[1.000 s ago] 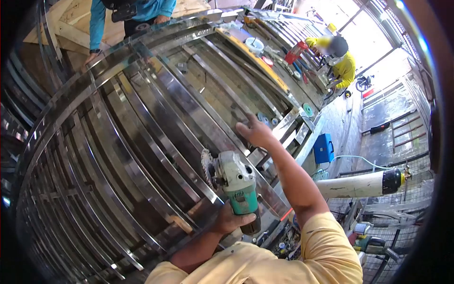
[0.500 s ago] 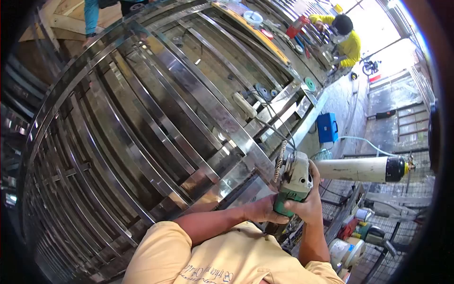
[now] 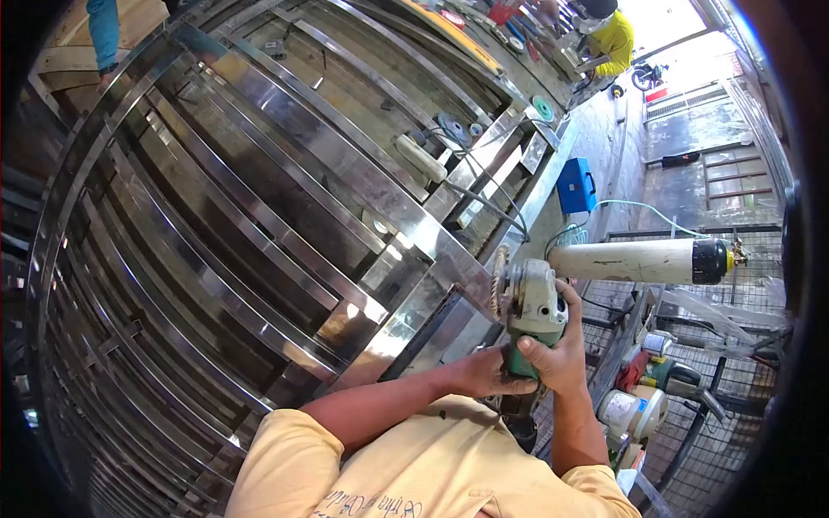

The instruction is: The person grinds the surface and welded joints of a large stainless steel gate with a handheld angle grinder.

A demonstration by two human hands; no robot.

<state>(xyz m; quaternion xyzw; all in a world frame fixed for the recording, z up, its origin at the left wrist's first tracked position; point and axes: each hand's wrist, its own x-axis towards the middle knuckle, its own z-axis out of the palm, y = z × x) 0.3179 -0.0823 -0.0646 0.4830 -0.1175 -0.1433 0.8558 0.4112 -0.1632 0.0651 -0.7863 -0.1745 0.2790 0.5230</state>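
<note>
An angle grinder (image 3: 537, 302) with a grey metal head and green body is held upright in front of my chest. My right hand (image 3: 557, 354) wraps round its right side, the thumb across the green body. My left hand (image 3: 488, 373) holds the lower part of the body from the left; some of its fingers are hidden. A worn, rope-like buffing wheel (image 3: 499, 285) on the head faces left, beside the corner of a shiny metal frame (image 3: 414, 229) with many long bars.
A white gas cylinder (image 3: 635, 261) lies right of the grinder. Behind are a blue box (image 3: 576, 185), a cable and a pale tool (image 3: 420, 158). A co-worker in yellow (image 3: 615, 43) is at the top right; another person's blue sleeve (image 3: 104, 34) shows top left. Power tools (image 3: 673, 380) sit lower right.
The view has shifted, so the frame, cylinder and co-workers appear higher and further left. The grinder has moved slightly up in view, its wheel nearer the frame's corner. Both hands still hold it.
</note>
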